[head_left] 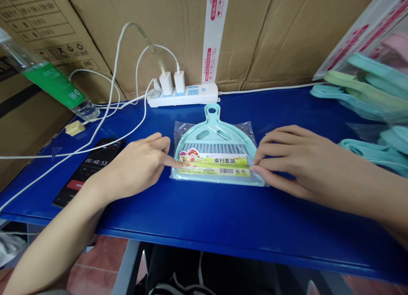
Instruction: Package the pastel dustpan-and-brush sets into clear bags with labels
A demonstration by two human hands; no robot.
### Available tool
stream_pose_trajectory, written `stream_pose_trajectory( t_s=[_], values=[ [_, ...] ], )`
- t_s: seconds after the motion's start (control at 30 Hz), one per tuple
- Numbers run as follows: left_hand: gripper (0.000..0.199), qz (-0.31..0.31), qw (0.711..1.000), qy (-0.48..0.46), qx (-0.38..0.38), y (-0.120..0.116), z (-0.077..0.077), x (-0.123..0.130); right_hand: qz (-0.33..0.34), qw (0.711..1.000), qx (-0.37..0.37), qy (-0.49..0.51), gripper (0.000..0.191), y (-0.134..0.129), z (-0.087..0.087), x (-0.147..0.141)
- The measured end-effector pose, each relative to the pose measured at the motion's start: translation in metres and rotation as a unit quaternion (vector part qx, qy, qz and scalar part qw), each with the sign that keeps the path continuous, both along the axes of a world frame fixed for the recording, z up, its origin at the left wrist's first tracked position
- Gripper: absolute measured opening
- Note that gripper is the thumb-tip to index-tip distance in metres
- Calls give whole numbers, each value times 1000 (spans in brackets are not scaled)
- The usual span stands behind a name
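Note:
A light teal dustpan and brush set (212,131) lies flat in a clear plastic bag, its handle toward the back. Across its lower part runs a yellow-green label (216,165) with mushroom pictures. My left hand (143,161) touches the label's left end with an extended index finger, the other fingers curled, nothing held. At the label's right end my right hand (287,159) has its thumb and fingertips pressed together; whether they grip the bag or the label's edge is hard to make out.
Bagged teal and green sets (366,91) lie at the right. A white power strip (188,95) with chargers stands behind. Loose white cables cross a phone (89,169) at the left, near a bottle (57,82). Cardboard boxes (168,27) line the blue table (197,218).

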State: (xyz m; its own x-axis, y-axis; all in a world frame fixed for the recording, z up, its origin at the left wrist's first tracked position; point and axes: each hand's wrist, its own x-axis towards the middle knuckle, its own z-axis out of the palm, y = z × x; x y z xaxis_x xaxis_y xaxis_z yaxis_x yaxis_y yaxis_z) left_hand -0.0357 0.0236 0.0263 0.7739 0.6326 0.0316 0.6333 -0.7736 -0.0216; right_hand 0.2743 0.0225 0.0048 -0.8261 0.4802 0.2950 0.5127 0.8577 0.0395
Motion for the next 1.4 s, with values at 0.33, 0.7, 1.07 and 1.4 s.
stream_pose_trajectory(
  t_s=[0.33, 0.7, 1.07, 1.4],
  values=[
    [38, 23, 992, -86, 85, -2, -15, 13, -18, 998, -24, 46, 36, 6, 1, 3],
    [34, -115, 970, -107, 185, -14, -24, 27, 29, 994, 89, 63, 28, -9, -10, -19],
    [29, -118, 987, -30, 107, -17, -23, 35, 22, 999, 22, 30, 32, -11, -18, -29],
    [32, -111, 988, -25, 100, -15, -22, 34, 13, 999, 24, 25, 31, -11, -15, -25]
  ],
)
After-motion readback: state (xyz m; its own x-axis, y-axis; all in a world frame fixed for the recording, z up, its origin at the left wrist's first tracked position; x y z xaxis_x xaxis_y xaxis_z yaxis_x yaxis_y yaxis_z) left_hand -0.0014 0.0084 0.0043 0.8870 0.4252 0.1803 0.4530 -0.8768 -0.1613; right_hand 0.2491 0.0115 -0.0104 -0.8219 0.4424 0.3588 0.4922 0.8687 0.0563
